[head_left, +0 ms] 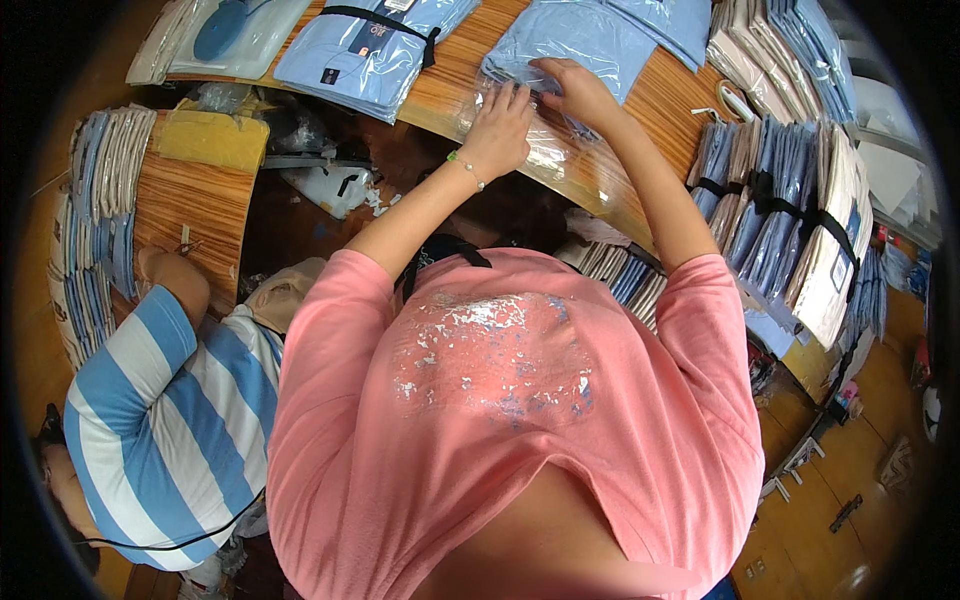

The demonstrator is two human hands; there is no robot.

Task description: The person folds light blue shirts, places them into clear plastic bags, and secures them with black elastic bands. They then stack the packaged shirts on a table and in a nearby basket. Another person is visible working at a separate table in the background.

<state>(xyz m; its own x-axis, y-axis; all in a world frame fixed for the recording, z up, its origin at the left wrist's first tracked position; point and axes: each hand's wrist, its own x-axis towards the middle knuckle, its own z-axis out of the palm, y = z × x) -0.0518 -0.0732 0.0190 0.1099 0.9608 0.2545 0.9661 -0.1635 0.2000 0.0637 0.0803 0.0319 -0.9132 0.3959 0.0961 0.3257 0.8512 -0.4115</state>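
Note:
A folded light-blue shirt in a clear plastic bag (560, 35) lies on the wood-grain table in front of me. My left hand (503, 128) rests on the bag's near, loose end, its fingers stretched out over the shiny film. To its right, my right hand (578, 92) lies on the same bag with fingers pointing left and bent a little. Its thumb and forefinger are apart at the shirt's near edge. Loose clear film (570, 155) spreads below the hands toward the table's near edge.
Another bagged blue shirt (365, 55) with a black strap lies left. Stacks of bagged shirts (780, 200) stand at right, some strapped in black; a tape roll (737, 100) sits near them. At left, a co-worker in a striped shirt (190, 420) is beside a wooden surface (195, 205).

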